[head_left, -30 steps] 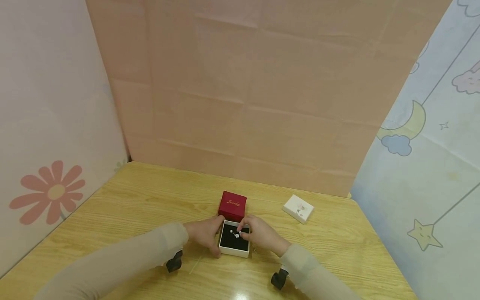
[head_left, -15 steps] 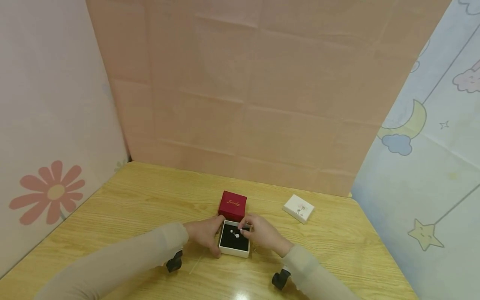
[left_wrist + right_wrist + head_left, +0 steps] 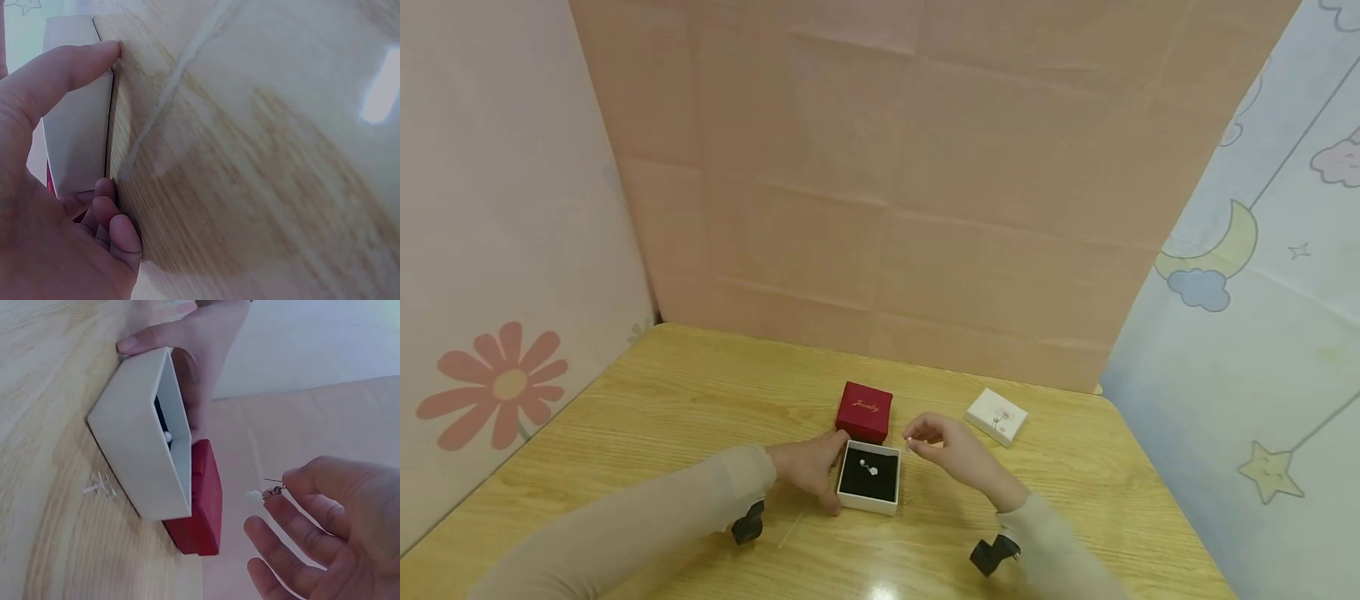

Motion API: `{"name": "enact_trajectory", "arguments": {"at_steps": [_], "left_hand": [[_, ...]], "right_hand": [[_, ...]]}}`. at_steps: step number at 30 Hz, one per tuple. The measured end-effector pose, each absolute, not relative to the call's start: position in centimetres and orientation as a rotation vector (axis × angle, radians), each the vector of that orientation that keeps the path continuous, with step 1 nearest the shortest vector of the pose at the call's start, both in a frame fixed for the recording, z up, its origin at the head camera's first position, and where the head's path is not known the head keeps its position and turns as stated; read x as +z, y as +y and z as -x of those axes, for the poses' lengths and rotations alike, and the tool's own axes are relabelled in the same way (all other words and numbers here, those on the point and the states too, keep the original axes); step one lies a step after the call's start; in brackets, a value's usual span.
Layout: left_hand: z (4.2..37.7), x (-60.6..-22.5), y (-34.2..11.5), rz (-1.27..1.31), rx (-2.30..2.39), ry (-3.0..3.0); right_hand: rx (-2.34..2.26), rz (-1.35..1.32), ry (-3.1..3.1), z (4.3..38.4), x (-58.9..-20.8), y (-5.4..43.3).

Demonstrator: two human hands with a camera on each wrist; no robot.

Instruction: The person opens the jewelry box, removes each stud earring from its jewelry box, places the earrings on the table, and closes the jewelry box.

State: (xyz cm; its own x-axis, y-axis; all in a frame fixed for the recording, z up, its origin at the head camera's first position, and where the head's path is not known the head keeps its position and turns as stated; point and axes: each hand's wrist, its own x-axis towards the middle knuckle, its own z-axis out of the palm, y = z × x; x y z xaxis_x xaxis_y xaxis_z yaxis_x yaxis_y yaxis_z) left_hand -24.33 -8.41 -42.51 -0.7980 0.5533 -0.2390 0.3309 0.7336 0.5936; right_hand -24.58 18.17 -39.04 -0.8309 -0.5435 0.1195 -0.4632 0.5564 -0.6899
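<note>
A small screened-off corner, whether in a home or a studio I cannot tell: a wood-grain table [image 3: 737, 383] backed by a creased peach sheet [image 3: 880, 192], with a flower-print panel [image 3: 505, 233] on the left and a moon-and-star panel [image 3: 1262, 350] on the right

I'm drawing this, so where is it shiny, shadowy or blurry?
Head view: white glare on the table near the bottom edge; left wrist view: bright glare near the right edge, shadow beside the left hand; right wrist view: the jewelry looks slightly soft.
</note>
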Motion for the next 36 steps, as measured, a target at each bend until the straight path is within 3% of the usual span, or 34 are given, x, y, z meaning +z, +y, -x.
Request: {"name": "enact_trajectory", "arguments": {"at_steps": [13,36], "left_hand": [[24.2,-42.2,-8.4,-0.643,0.78,2.515],[24.2,-42.2,-8.3,-0.622,0.743,2.52]], "right_hand": [[-1.1,0.845,2.651,24.1,-39.0,21.4],[-0.961,0.86,2.6,23.8,-42.6,21.5]]}}
